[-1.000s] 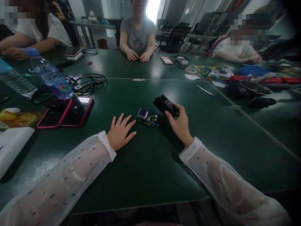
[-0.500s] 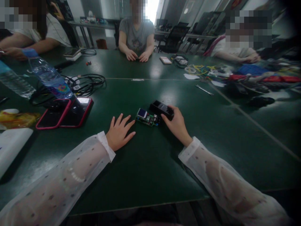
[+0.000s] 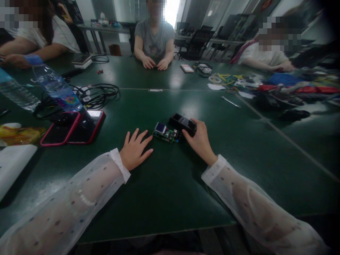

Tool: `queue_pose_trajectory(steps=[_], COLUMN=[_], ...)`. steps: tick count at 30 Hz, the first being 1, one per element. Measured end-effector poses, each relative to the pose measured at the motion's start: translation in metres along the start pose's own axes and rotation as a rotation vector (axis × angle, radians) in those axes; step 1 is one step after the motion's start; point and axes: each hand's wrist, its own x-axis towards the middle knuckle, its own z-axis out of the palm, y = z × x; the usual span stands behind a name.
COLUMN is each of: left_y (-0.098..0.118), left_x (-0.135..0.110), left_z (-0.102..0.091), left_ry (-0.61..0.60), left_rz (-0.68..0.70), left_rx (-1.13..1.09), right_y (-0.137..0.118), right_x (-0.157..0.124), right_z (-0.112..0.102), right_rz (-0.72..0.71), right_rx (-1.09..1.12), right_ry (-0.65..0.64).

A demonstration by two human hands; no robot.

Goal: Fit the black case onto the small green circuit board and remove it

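My left hand lies flat on the green table with its fingers spread and nothing in it. Just beyond its fingertips is a green circuit board carrying a small dark screen with a white edge. My right hand grips the near right end of a black plastic case, thumb on one side and fingers on the other. The case rests at a slant beside the board, close behind its right end. The far side of my right fingers is partly hidden by the case.
Left of my hands are two phones in red cases, a water bottle and coiled black cables. A wrench lies at the right, before a heap of wires and cloth. A person in grey sits opposite; others sit at both sides.
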Motion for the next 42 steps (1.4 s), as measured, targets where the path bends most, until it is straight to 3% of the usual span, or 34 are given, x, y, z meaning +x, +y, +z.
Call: queue_pose_trajectory(steps=[10, 14, 18, 26, 37, 42], left_y=[-0.001, 0.000, -0.001, -0.002, -0.002, 0.000], left_x=[0.000, 0.000, 0.000, -0.001, -0.001, -0.001], left_z=[0.002, 0.000, 0.001, 0.004, 0.006, 0.004], left_ry=[0.018, 0.003, 0.010, 0.029, 0.053, 0.043], left_rz=[0.003, -0.007, 0.002, 0.012, 0.019, 0.007], left_rx=[0.005, -0.001, -0.013, -0.019, -0.002, 0.010], right_y=[-0.005, -0.013, -0.030, -0.050, -0.048, -0.046], right_x=[0.000, 0.000, -0.004, -0.012, -0.013, -0.013], right_z=[-0.001, -0.005, -0.012, -0.013, -0.012, -0.011], right_rz=[0.011, 0.007, -0.085, -0.226, -0.218, -0.228], right_rx=[0.066, 0.154, 0.240, 0.292, 0.302, 0.279], right_ry=[-0.041, 0.056, 0.135, -0.061, -0.072, -0.176])
